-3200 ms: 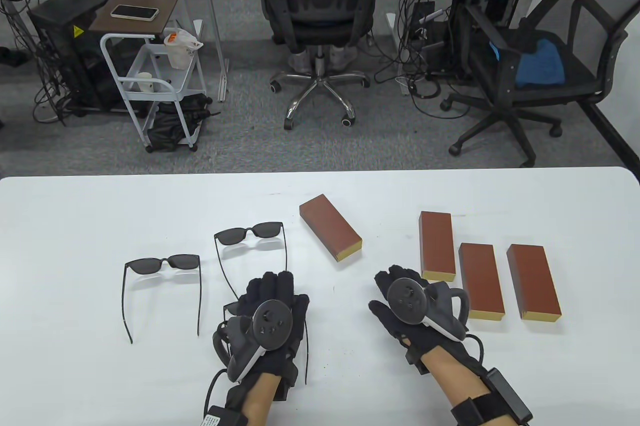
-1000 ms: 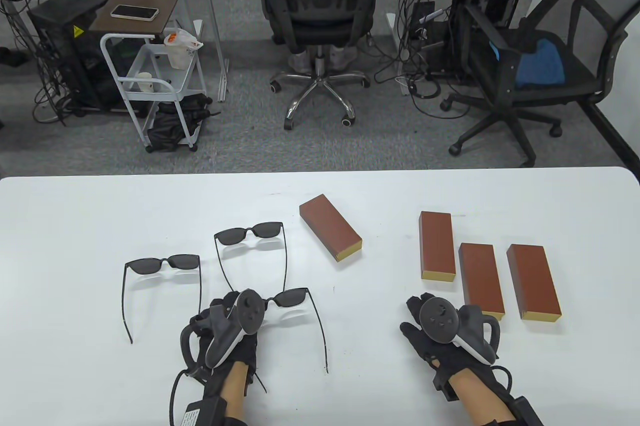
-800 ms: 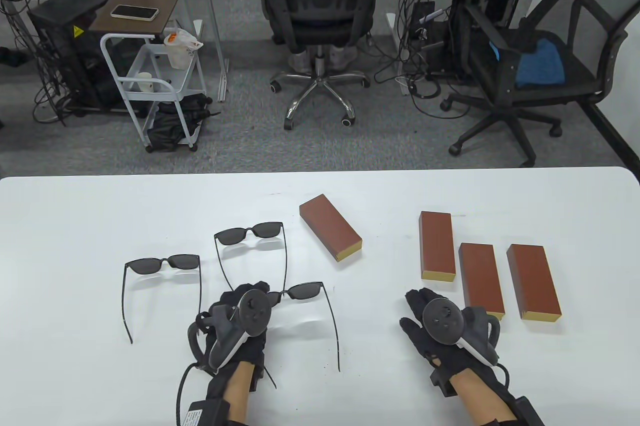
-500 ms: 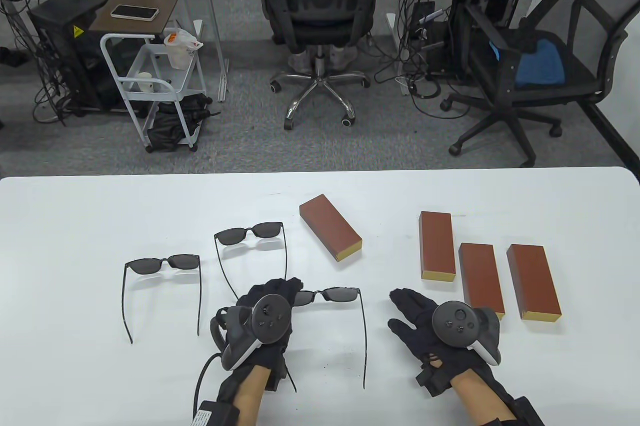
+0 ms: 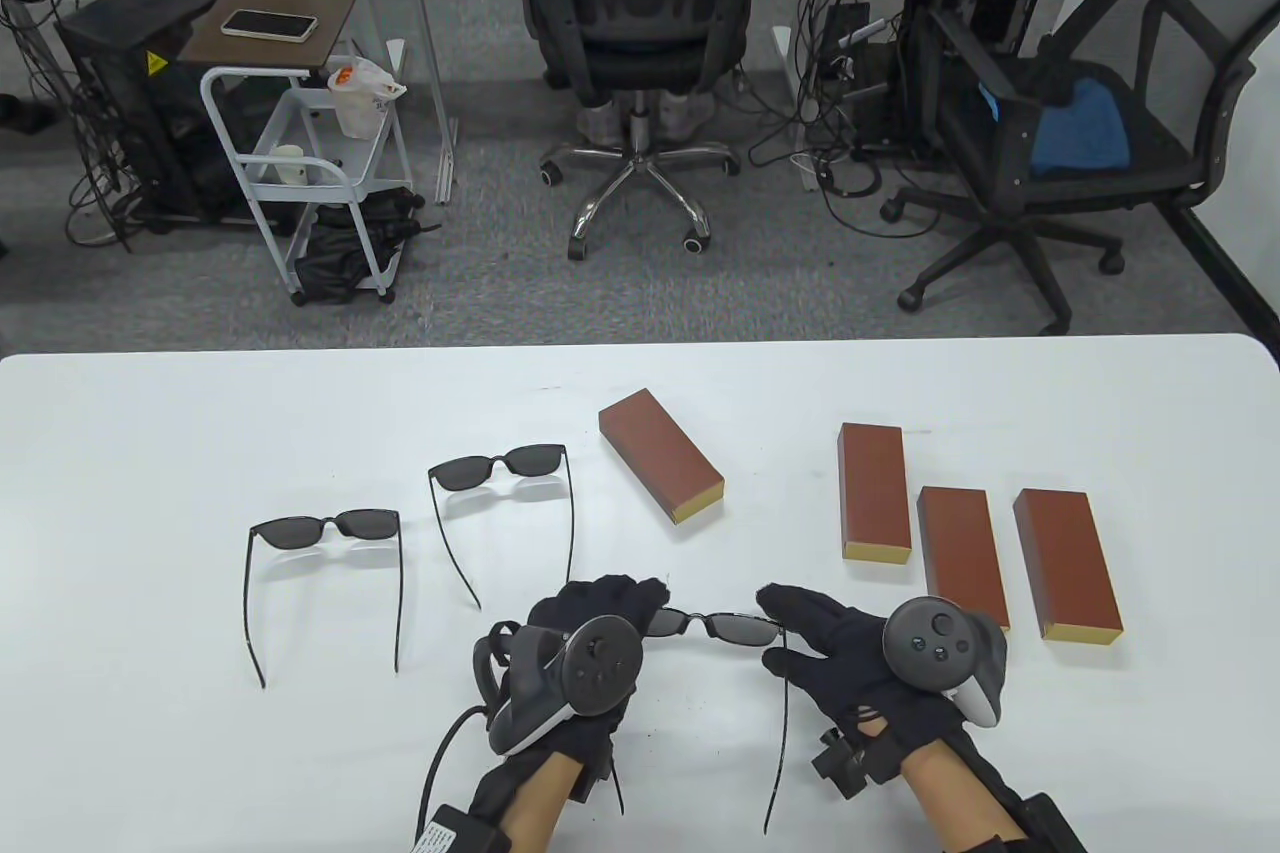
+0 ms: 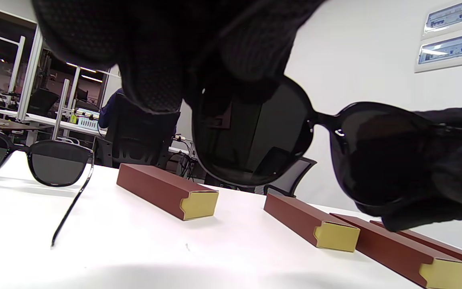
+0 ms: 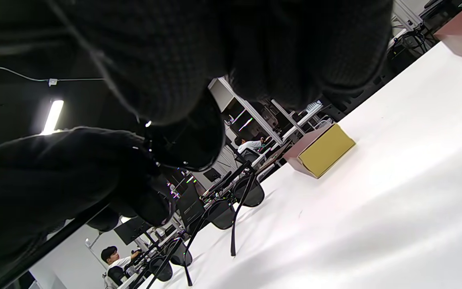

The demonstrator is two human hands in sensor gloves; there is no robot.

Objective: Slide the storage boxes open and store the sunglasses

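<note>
A pair of black sunglasses [image 5: 715,626] hangs above the table between my two hands, arms unfolded and pointing toward me. My left hand [image 5: 630,598] pinches its left lens end; in the left wrist view that lens [image 6: 255,132] sits right under my fingers. My right hand [image 5: 800,633] pinches the right lens end, thumb below and fingers above, with the dark lens [image 7: 187,148] showing in the right wrist view. A closed brown storage box [image 5: 660,456] with a gold end lies angled just beyond the sunglasses. Three more closed boxes [image 5: 962,558] lie at the right.
Two other sunglasses [image 5: 325,528] [image 5: 497,465] stand open on the white table [image 5: 150,453] to the left. The nearest right-hand box [image 5: 875,490] is close to my right hand. Office chairs and a cart stand beyond the far edge.
My left hand lifted the near sunglasses and carried them rightward. My right hand moved left from beside the boxes and took hold of their right end.
</note>
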